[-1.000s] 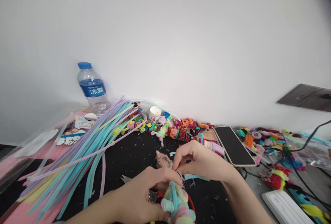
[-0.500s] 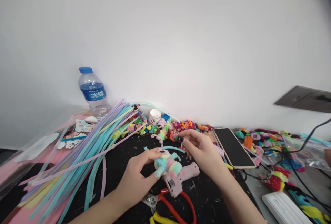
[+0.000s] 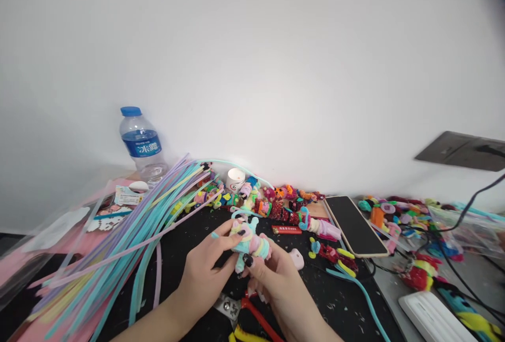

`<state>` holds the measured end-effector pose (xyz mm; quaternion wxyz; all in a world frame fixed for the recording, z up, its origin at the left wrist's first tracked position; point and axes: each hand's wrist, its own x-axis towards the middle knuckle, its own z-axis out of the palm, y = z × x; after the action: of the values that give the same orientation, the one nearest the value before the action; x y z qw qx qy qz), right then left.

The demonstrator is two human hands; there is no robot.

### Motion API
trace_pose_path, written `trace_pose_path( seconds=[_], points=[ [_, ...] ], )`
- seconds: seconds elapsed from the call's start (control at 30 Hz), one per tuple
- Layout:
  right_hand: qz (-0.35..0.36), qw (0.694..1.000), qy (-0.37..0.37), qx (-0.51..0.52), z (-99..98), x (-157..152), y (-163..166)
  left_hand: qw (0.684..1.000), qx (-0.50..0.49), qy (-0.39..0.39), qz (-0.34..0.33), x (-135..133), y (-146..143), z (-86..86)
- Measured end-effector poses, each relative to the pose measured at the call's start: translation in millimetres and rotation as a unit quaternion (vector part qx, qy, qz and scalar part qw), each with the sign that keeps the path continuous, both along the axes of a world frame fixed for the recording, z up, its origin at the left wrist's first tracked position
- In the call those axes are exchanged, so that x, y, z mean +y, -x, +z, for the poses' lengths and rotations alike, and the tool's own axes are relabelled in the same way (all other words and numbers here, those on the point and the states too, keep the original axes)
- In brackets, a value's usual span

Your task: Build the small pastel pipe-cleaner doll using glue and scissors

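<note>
A pastel pipe-cleaner figure [image 3: 252,242] in turquoise, pink and yellow is held between both hands above the black mat. My left hand [image 3: 207,263] pinches its left side with thumb and fingers. My right hand [image 3: 282,284] is closed round its lower right side, thumb on the front. Behind the right hand lies a pale pink glue gun [image 3: 295,259], mostly hidden, with its handle end showing. Below the hands are cutters [image 3: 258,318] with red and yellow handles, partly covered by the right hand.
A bundle of pastel pipe cleaners [image 3: 130,247] spreads at left, near a water bottle [image 3: 142,144]. Small fuzzy figures [image 3: 282,210] line the wall. A red packet [image 3: 286,230], a phone [image 3: 357,226], a loose turquoise strip [image 3: 366,297] and cables [image 3: 453,258] lie rightward.
My right hand has moved left and down onto the figure and closed on it. A turquoise strip now lies at the right of the mat. The glue gun is now mostly covered.
</note>
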<state>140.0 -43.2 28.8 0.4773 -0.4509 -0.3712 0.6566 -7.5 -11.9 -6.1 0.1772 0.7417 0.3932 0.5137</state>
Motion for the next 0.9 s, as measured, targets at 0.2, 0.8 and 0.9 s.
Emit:
trace_pose_path(
  seconds=[0.2,0.8,0.9],
  points=[
    [-0.038,0.999,-0.010,0.028,-1.6,-3.6,3.5,0.999,0.020,-0.041,-0.029,-3.8,0.6,-1.3],
    [0.157,0.913,-0.158,-0.341,50.7,44.2,-51.2,0.965,-0.143,0.156,-0.157,-4.4,-2.6,0.9],
    [0.189,0.878,-0.184,-0.399,55.5,56.4,-55.5,0.946,-0.165,0.230,-0.157,1.4,-1.6,6.8]
  ],
)
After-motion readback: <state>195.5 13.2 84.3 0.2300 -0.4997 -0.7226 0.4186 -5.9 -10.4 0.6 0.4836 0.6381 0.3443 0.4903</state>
